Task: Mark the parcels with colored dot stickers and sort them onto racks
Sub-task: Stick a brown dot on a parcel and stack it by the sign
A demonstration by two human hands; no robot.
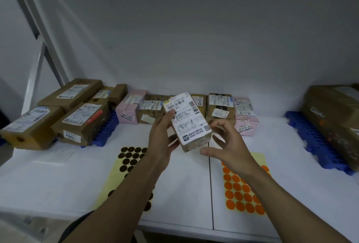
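A small brown parcel with a white shipping label marked "3-1" is held up above the white table, tilted toward me. My left hand grips its left side, thumb on the label. My right hand hovers just right of the parcel with fingers spread and loosely curled, holding nothing. On the table lie a sheet of dark brown dot stickers under my left forearm and a sheet of orange dot stickers under my right forearm.
A row of brown and pink parcels lines the back wall. Several larger brown boxes sit on a blue rack at left. A big brown parcel rests on another blue rack at right.
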